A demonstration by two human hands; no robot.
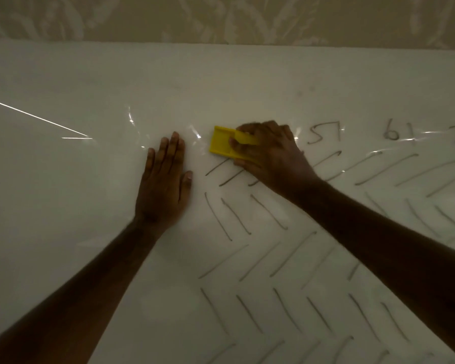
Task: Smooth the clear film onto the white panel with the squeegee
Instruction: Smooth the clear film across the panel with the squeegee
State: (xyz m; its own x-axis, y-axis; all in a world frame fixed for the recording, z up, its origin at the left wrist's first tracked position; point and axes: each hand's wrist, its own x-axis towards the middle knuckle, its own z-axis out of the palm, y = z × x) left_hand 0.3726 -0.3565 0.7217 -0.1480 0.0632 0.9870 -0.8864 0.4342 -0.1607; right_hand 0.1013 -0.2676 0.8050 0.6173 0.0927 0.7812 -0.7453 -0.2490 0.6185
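Slanted pencil strokes (260,261) cover the near part of the white panel (63,193). Further up, the left hand (163,179) lies flat and open on the clear film (132,122). Just beside it, the right hand (271,156) grips the yellow squeegee (221,144), pressed to the wrinkled film. Patterned wallpaper (221,17) lies beyond.

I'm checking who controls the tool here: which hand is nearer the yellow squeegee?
Right. The right hand grips the yellow squeegee from its right side. The left hand lies flat on the clear film, just left of the squeegee and not touching it.
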